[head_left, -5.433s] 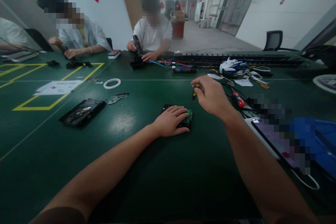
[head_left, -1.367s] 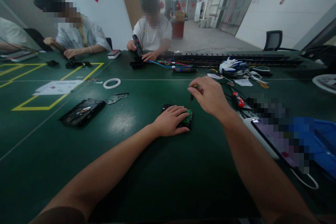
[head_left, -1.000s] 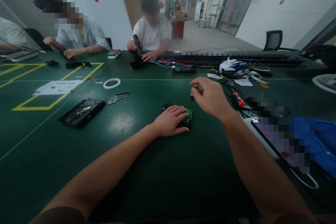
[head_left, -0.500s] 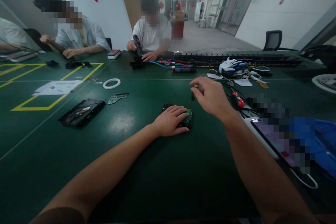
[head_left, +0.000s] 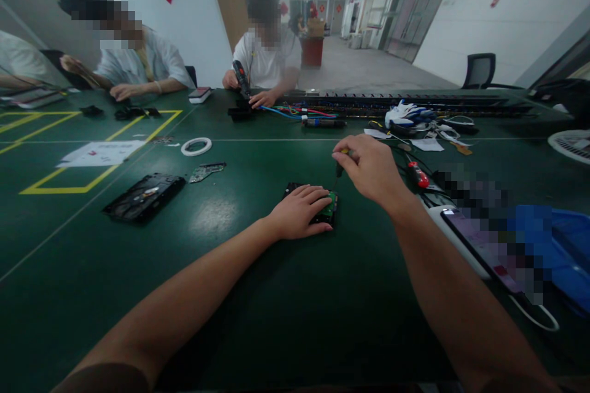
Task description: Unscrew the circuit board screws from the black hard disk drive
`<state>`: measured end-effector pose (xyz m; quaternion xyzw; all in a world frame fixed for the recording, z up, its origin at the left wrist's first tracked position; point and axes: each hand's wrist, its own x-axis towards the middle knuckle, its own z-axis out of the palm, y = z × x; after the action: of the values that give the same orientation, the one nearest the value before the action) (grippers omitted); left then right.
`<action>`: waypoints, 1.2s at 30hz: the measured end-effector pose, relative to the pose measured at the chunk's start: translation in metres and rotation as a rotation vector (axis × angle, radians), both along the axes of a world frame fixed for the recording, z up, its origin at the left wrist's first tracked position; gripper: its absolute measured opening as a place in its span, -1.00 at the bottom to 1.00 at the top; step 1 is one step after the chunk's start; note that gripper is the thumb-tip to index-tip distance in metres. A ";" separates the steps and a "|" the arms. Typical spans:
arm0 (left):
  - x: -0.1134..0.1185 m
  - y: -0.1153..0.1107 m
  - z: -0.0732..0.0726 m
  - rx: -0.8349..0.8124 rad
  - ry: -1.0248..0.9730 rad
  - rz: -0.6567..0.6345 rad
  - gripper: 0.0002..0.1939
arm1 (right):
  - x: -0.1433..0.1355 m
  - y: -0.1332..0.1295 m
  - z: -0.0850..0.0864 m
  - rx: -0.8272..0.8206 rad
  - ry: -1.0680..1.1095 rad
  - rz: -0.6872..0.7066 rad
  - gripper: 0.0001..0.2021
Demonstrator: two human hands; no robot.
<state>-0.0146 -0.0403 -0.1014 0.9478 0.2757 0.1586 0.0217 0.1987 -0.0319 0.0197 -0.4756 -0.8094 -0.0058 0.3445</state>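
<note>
My left hand [head_left: 302,212] lies over a black hard drive [head_left: 329,217] on the green table [head_left: 276,295], covering much of it, and a green circuit board [head_left: 330,201] shows beside the fingers. The fingers are spread lightly and rest flat on the drive. My right hand [head_left: 369,166] is closed around a small screwdriver [head_left: 339,169] with a yellow-topped dark handle. It points down at the drive's right back corner; whether its tip touches a screw is too small to tell.
Left lie another black drive casing [head_left: 144,196], a loose circuit board [head_left: 206,172] and a white ring [head_left: 196,147]. At right are a red-handled tool [head_left: 418,175], a phone [head_left: 482,249] and a blue tray [head_left: 569,252]. Across the table, a person [head_left: 265,55] holds a power tool [head_left: 241,78].
My right fingers have shifted slightly on the screwdriver handle. My left hand and the drive have stayed in place. The person at the far left has moved a raised hand slightly left.
</note>
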 end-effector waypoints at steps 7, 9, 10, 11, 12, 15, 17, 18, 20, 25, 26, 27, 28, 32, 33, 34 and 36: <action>-0.001 0.000 0.000 0.005 0.012 0.004 -0.23 | -0.002 -0.002 -0.001 -0.036 0.056 -0.041 -0.85; -0.001 0.000 0.000 0.000 0.010 0.002 -0.23 | -0.002 -0.001 -0.002 -0.031 0.043 -0.047 -0.84; -0.001 0.000 0.000 -0.003 0.007 0.002 -0.23 | -0.002 -0.001 -0.002 -0.024 0.038 -0.045 -0.83; -0.001 0.000 0.001 -0.006 0.005 0.001 -0.24 | -0.003 0.000 -0.002 -0.018 0.034 -0.040 -0.83; -0.001 0.000 0.001 -0.007 0.003 0.002 -0.24 | -0.003 0.000 -0.002 -0.010 0.031 -0.035 -0.82; 0.000 -0.001 0.001 -0.006 0.002 0.003 -0.24 | -0.003 0.001 -0.003 0.004 0.023 -0.017 -0.85; 0.000 -0.001 0.002 -0.001 0.004 0.002 -0.24 | -0.003 0.001 -0.004 0.010 0.018 -0.002 -0.89; 0.000 -0.001 0.002 0.000 0.005 0.001 -0.24 | -0.003 0.002 -0.005 0.010 0.020 0.004 -0.91; 0.000 -0.001 0.001 -0.001 0.001 0.002 -0.24 | -0.003 0.002 -0.006 0.004 0.030 0.009 -0.93; 0.000 0.000 0.000 -0.009 -0.004 0.003 -0.25 | -0.003 0.001 -0.006 -0.023 0.064 -0.022 -0.87; 0.000 0.000 0.000 -0.009 -0.004 0.003 -0.25 | -0.003 0.001 -0.006 -0.026 0.068 -0.030 -0.85; 0.000 0.000 0.000 -0.009 -0.005 0.004 -0.25 | -0.003 0.000 -0.005 -0.028 0.069 -0.036 -0.85; 0.000 0.000 0.000 -0.009 -0.005 0.004 -0.25 | -0.004 0.000 -0.005 -0.029 0.065 -0.037 -0.85; 0.000 -0.001 0.001 -0.010 0.006 0.006 -0.23 | -0.004 -0.001 -0.004 -0.011 0.029 -0.016 -0.83; 0.000 -0.001 0.001 -0.010 0.009 0.007 -0.23 | -0.004 0.000 -0.005 0.000 0.026 -0.011 -0.84; 0.000 -0.001 0.001 -0.010 0.011 0.007 -0.23 | -0.004 0.000 -0.005 0.009 0.025 -0.008 -0.85; 0.000 -0.001 0.002 -0.009 0.009 0.006 -0.23 | -0.005 0.000 -0.005 0.018 0.029 -0.004 -0.90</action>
<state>-0.0142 -0.0414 -0.0999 0.9476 0.2793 0.1530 0.0242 0.1941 -0.0316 0.0144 -0.4740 -0.8034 -0.0066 0.3603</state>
